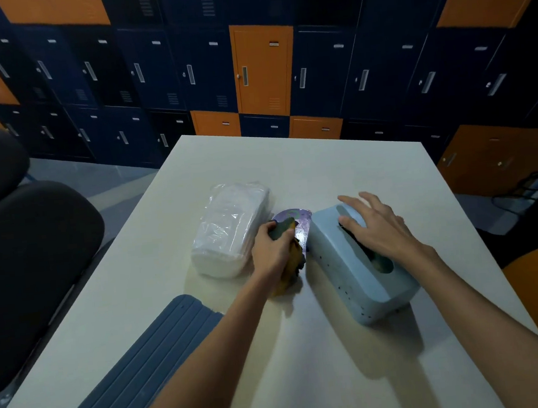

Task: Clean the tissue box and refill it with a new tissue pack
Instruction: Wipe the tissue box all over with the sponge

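While its long axis runs from near right to far left, the light-blue tissue box point(341, 262) lies on the table point(306, 347), slot up, something dark inside. Spread flat, the right hand point(373, 227) rests on top. The left hand point(273, 245), just beside it, grips a yellow-and-dark cloth point(290, 260). Farther left lies the wrapped tissue pack point(230, 228); the ribbed grey lid point(145, 367) sits nearer.

1. Pale blue matt plastic tissue box point(341, 262), speckled with dark spots.
2. White tissue pack point(231, 230) in glossy, crinkled clear film.
3. Grey ribbed plastic lid point(145, 367), matt.
4. Smooth cream table point(290, 159).
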`<state>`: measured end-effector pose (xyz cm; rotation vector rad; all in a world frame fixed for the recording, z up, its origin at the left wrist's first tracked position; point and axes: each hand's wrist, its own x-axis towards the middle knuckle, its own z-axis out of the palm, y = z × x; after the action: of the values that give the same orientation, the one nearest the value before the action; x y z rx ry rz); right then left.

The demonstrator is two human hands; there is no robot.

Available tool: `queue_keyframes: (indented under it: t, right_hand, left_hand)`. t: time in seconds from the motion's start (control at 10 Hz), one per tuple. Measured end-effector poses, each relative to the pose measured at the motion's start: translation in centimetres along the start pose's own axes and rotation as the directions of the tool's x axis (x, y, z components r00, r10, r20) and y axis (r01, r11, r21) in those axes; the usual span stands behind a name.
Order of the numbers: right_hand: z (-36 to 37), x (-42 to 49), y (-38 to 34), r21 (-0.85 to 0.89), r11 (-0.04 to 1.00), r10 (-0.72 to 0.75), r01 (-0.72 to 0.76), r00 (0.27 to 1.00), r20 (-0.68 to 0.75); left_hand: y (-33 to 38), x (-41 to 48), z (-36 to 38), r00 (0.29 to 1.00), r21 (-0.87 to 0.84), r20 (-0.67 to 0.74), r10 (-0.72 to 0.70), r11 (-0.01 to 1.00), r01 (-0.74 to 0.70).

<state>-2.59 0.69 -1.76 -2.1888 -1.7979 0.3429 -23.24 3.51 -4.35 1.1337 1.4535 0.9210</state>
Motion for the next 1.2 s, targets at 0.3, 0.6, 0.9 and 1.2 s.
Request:
queue_keyframes:
  t: [0.3, 0.6, 0.9, 1.2]
  right_hand:
    - [1.6, 0.0, -0.3, -0.169, 0.985, 0.008, -0.011, 1.000, -0.021]
    - [1.6, -0.1, -0.4, -0.182, 0.983, -0.006, 0.003, 1.000, -0.020]
    - [1.9, 0.0, -0.3, -0.179, 0.984, 0.006, -0.012, 0.999, -0.035]
    - [1.9, 0.0, -0.2, -0.207, 0.978, -0.011, 0.002, 0.999, -0.047]
  left_hand:
    - [-1.4, -1.0, 4.2, 0.997, 0.016, 0.070, -0.022, 1.000, 0.021]
    - [-2.4, -1.9, 4.4, 0.993, -0.185, 0.094, 0.068, 0.981, -0.049]
    - [-2.1, -0.2, 5.3, 0.988, -0.094, 0.116, 0.098, 0.992, -0.088]
    - [-1.1, -2.3, 4.5, 0.931, -0.237, 0.098, 0.351, 0.917, -0.321]
